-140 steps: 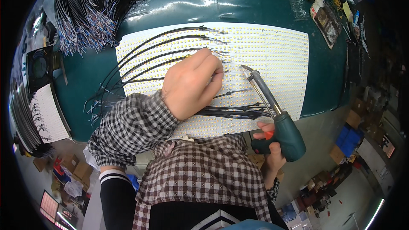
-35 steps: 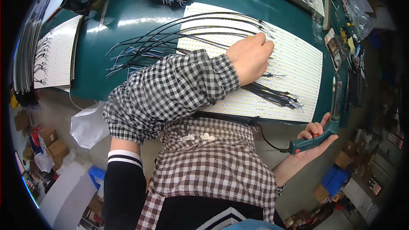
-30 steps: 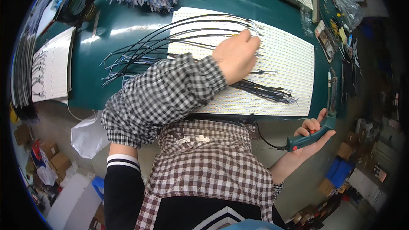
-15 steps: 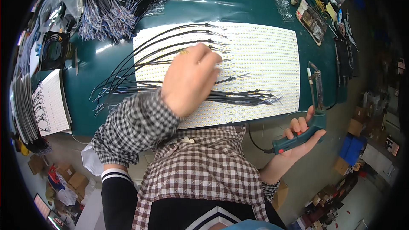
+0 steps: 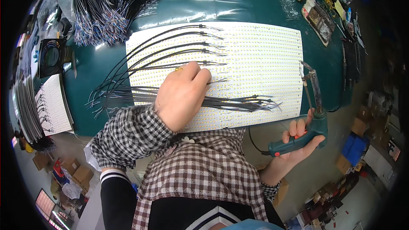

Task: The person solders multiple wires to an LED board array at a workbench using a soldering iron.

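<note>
A white LED board [image 5: 264, 68] with rows of small yellowish dots lies in front of me. Several black cables [image 5: 168, 51] curve across its left half, their stripped ends lined up near the middle. My left hand [image 5: 183, 95] is closed over the board with fingers pinched on a black cable, whose thin wire ends [image 5: 219, 81] poke out past the fingertips. Under that hand runs a loose bunch of black cables [image 5: 234, 103]. At the board's right edge, my right hand [image 5: 300, 147] grips a green soldering gun [image 5: 316, 127], its tip pointing up and away.
Thick cable bundles [image 5: 100, 12] lie at the table's far left. A smaller white board [image 5: 55, 106] with cables sits at the left edge. On the far right are a dark, stained block [image 5: 318, 20] and assorted tools. The gun's cord hangs near the table's front edge.
My left hand has come down toward me and slightly left, from the upper cables to one lower down. The soldering gun's tip has shifted left toward the board, still in my right hand.
</note>
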The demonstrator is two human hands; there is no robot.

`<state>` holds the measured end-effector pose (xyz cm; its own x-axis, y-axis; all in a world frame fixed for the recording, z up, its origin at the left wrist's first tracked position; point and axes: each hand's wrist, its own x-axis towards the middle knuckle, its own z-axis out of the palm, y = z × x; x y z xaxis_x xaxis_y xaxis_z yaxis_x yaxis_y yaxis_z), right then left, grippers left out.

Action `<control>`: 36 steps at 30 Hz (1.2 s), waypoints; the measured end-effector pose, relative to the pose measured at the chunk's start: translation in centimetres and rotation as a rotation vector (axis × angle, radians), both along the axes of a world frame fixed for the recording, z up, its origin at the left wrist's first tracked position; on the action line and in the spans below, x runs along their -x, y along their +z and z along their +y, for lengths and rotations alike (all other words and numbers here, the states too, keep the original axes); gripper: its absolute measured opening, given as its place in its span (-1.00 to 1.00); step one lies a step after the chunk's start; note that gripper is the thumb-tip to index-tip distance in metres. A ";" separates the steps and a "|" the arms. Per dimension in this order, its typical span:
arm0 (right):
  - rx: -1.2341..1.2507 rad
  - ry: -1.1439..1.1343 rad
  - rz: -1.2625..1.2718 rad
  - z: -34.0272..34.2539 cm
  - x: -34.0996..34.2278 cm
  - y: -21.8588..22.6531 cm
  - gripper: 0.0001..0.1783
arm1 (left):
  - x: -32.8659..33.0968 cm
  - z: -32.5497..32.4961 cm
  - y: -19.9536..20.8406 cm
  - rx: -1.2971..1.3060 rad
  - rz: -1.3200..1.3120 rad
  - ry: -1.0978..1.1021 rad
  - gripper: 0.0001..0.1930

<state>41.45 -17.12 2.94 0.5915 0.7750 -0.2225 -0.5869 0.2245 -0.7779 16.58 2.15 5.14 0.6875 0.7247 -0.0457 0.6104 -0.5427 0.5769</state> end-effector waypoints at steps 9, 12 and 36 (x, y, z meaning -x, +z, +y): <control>-0.010 0.034 0.003 0.2 0.8 0.3 0.04 | -1.3 0.4 -1.3 0.007 -0.159 0.006 -0.86; -0.013 0.037 0.008 0.2 1.0 0.4 0.04 | -1.3 0.3 -1.1 0.003 -0.130 0.012 -0.87; 0.013 0.135 -0.056 -1.0 2.9 -0.1 -0.03 | -1.3 1.3 -1.3 0.202 -0.260 0.117 -0.91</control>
<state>38.51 -18.16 2.81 0.4941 0.8455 -0.2025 -0.5664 0.1364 -0.8127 17.84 3.48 3.81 0.6075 0.7937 -0.0304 0.4803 -0.3366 0.8099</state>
